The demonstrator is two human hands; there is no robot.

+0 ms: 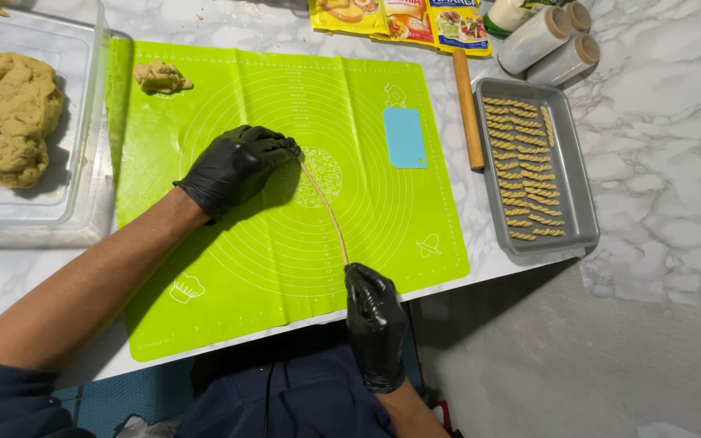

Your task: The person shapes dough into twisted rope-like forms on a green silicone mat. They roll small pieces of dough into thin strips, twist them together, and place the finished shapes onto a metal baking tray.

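Note:
Both my hands wear black gloves. My left hand (233,166) pinches the far end of a long thin rope of dough (326,209), which stretches across the green silicone baking mat (302,268). My right hand (373,312) grips the near end of the same rope at the mat's front edge. The rope lies taut and straight between the two hands, over the mat's printed circles.
A clear plastic tub (83,122) at the left holds a big lump of dough (6,113). A small dough piece (160,77) and a blue scraper (404,138) lie on the mat. A wooden rolling pin (468,109), grey tray (574,174) of twisted sticks, film rolls (549,45) and packets (403,20) sit at the right.

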